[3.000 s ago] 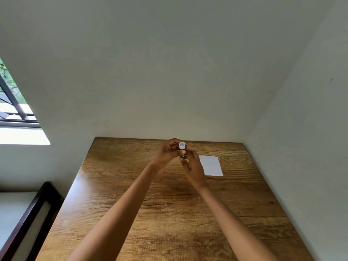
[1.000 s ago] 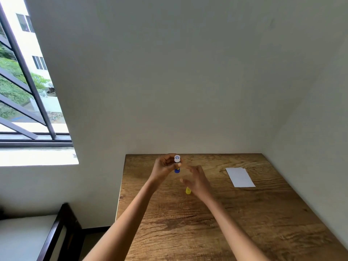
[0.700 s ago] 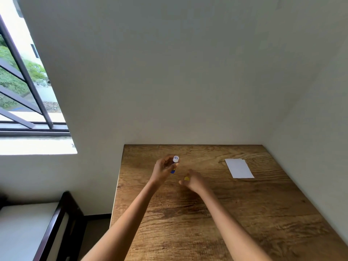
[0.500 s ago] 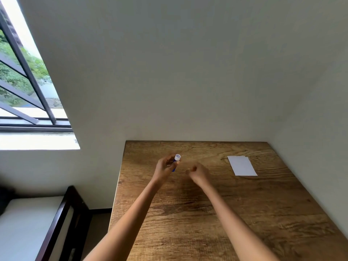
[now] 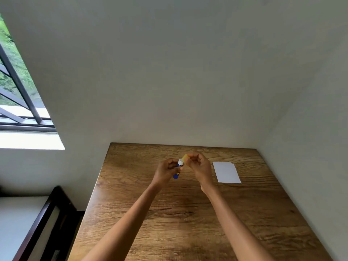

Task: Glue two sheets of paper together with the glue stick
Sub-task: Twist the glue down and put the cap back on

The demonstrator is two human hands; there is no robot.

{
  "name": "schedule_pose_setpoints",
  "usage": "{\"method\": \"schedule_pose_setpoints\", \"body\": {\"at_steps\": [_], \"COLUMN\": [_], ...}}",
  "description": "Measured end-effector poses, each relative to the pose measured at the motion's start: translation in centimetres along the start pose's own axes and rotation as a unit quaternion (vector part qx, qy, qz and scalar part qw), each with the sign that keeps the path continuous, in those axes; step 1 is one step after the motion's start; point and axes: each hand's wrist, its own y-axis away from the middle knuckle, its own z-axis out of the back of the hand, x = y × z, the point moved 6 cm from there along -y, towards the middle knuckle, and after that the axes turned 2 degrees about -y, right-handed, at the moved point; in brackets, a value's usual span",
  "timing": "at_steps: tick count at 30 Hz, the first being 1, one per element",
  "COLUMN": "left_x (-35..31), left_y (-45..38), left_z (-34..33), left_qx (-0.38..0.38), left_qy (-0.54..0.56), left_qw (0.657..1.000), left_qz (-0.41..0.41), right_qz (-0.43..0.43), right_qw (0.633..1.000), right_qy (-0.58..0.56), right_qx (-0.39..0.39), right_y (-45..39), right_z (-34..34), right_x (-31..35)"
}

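Note:
My left hand grips a blue glue stick with its white tip pointing up, held above the wooden table. Just to its right, my right hand pinches the yellow cap, which sits close beside the stick's tip. Two white sheets of paper lie stacked on the table to the right of my right hand, the lower one peeking out at the top right edge.
The table stands in a corner, with white walls behind it and to its right. To the left of the table is a dark wooden bed frame with a pale mattress. A barred window is at the upper left.
My right hand went down to the table with the yellow cap, then rose again and now holds the cap next to the glue stick's tip. The camera view shifted.

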Motion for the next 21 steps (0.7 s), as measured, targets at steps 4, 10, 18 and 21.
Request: {"method": "schedule_pose_setpoints", "body": {"at_steps": [4,10,18,21], "left_x": [-0.4,-0.3,0.4,0.6], "left_y": [-0.2,-0.4,-1.0,-1.5], "left_z": [-1.6,-3.2,-5.6,-6.7], "left_qx": [-0.008,-0.047,-0.061,-0.070], "left_qy": [-0.005,-0.024,-0.076,-0.079], "left_qw": [1.000,0.998,0.994,0.993], "left_qz": [-0.004,-0.026,-0.042,-0.044], "right_qz": [0.030,0.076,0.070,0.084], "right_qw": [0.998,0.982,0.973,0.971], "right_qy": [0.053,0.155,0.204,0.214], "right_qx": [0.033,0.076,0.083,0.066], "right_y": [-0.7,-1.2,-2.1,-2.0], "right_z": [0.7,1.8,3.9,4.8], "right_x": [0.2,-0.3,-1.7,-1.9]}}
